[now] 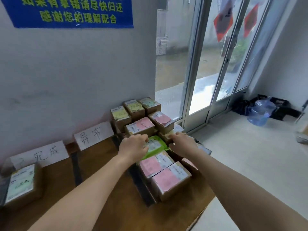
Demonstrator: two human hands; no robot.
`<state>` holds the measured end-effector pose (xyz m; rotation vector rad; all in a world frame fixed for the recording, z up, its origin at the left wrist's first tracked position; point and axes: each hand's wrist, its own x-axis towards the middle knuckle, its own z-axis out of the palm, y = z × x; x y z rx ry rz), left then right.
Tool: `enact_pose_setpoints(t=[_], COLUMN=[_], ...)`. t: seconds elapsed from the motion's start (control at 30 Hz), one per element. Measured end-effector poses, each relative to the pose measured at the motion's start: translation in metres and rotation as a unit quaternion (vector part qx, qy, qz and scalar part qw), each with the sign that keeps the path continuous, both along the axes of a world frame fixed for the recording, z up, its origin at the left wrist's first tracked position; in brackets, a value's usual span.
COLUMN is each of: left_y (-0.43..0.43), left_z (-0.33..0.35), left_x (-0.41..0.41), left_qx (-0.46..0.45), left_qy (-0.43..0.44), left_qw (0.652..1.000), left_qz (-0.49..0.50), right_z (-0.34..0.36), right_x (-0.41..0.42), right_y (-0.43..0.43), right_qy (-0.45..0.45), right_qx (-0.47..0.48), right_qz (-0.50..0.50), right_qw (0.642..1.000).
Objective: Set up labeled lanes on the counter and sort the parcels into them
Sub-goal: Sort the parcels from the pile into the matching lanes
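On the wooden counter (106,189) several cardboard parcels with pink, yellow and green notes are stacked at the right end by the wall. Among them lies a green soft-pack parcel (155,145). My left hand (133,145) grips its left edge with curled fingers. My right hand (181,143) holds its right side, fingers curled over the edge between the boxes. Two pink-labelled boxes (164,174) sit nearest me. Two handwritten paper lane labels (94,135) (41,155) lean against the wall. One box with a green note (21,182) stands in the left lane.
Black tape strips (77,165) (141,185) divide the counter into lanes. The middle lane holds no parcel. A glass door (216,64) stands to the right, with a blue water jug (260,112) and dark bags on the floor. A blue sign (70,10) hangs on the wall.
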<state>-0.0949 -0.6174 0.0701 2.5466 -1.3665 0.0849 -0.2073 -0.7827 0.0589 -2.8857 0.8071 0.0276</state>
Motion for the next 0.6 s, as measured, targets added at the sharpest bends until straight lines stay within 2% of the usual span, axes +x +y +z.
enact_pose_setpoints(t=[0.23, 0.6], left_y=[-0.063, -0.110], left_z=[-0.012, -0.057], left_x=[0.052, 0.135], left_qx=[0.010, 0.160], left_qy=[0.021, 0.055], left_qw=[1.000, 0.980], left_qz=[0.005, 0.104], right_z=[-0.001, -0.027], right_x=[0.034, 0.122], right_y=[-0.063, -0.111], right_qy=[0.010, 0.039], right_qx=[0.020, 0.033], right_qz=[-0.030, -0.044], right_qw=[0.999, 0.998])
